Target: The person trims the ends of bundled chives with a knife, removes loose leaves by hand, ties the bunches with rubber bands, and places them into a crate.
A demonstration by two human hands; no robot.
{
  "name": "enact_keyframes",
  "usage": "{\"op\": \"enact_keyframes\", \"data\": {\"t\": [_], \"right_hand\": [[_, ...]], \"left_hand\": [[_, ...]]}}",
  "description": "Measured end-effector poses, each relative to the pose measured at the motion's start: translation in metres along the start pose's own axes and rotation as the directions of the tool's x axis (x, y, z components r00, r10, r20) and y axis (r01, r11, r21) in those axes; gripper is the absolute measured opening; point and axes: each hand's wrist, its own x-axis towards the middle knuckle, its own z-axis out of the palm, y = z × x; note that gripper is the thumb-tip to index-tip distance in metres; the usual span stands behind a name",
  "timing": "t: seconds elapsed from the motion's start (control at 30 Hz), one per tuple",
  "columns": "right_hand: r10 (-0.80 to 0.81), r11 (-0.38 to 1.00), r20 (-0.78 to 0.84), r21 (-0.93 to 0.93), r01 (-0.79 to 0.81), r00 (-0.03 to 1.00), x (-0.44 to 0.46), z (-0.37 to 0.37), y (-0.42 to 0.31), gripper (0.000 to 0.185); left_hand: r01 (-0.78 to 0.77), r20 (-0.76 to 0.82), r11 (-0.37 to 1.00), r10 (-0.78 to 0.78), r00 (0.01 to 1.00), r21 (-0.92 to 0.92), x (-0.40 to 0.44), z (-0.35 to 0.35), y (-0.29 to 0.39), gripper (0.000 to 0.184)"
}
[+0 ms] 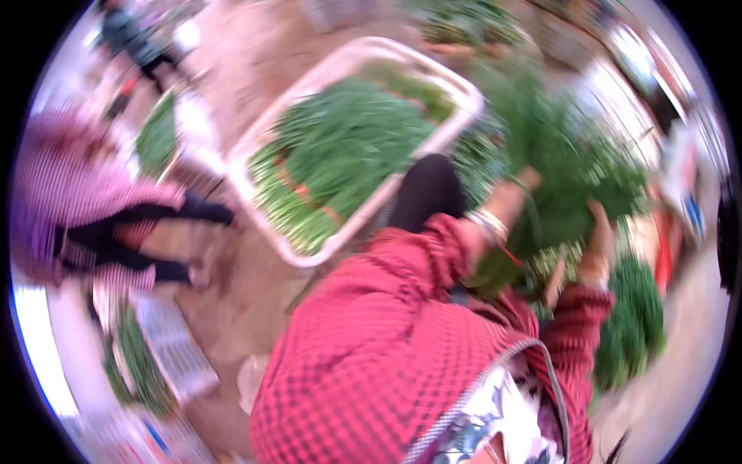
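My left hand (527,179), with a bracelet and a red band at its wrist, is sunk into a large loose bunch of long thin greens (560,155); its fingers are partly covered by the stalks. On the right side of the same bunch, my right hand (597,216) grips the greens, blurred by motion. Left of my knee stands a white plastic crate (238,166) that holds banded bundles of thin greens (340,147), leaves toward the upper right and pale stalks toward the lower left.
More greens (630,325) lie beside my right forearm, and others (464,19) at the top. A person in a pink striped top (93,185) bends at the left, near a pale crate (193,166) with greens. Another person (131,39) is farther back. Greens (139,356) lie at lower left.
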Motion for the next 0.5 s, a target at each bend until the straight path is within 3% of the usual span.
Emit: {"op": "enact_keyframes", "data": {"t": [0.07, 0.1, 0.17, 0.3, 0.43, 0.5], "right_hand": [[-0.013, 0.994, -0.109, 0.108, 0.025, 0.994, -0.019, -0.004, -0.011, 0.044], [-0.005, 0.983, -0.089, 0.181, 0.021, 0.996, -0.016, -0.012, -0.006, 0.043], [-0.031, 0.960, -0.124, 0.273, 0.064, 0.992, -0.026, -0.008, -0.008, 0.042], [-0.021, 0.928, -0.209, 0.359, 0.096, 0.978, -0.032, -0.019, -0.002, 0.046], [0.018, 0.919, -0.173, 0.390, 0.052, 0.985, -0.027, -0.029, 0.009, 0.047], [0.049, 0.838, 0.058, 0.541, -0.073, 0.997, -0.025, -0.043, 0.012, 0.048]], "left_hand": [[0.132, 0.025, 0.987, -0.130, 0.991, -0.091, -0.022, 0.003, 0.031, 0.055], [0.188, 0.077, 0.962, -0.176, 0.981, -0.197, -0.016, 0.000, 0.024, 0.052], [0.132, 0.117, 0.919, -0.095, 0.989, -0.371, 0.006, -0.012, -0.001, 0.046], [0.271, 0.293, 0.868, -0.154, 0.944, -0.417, 0.006, -0.014, 0.002, 0.042], [0.323, 0.296, 0.859, -0.213, 0.931, -0.399, 0.009, -0.015, 0.003, 0.044], [0.276, 0.263, 0.878, -0.180, 0.948, -0.391, 0.007, -0.010, 0.007, 0.045]]}}
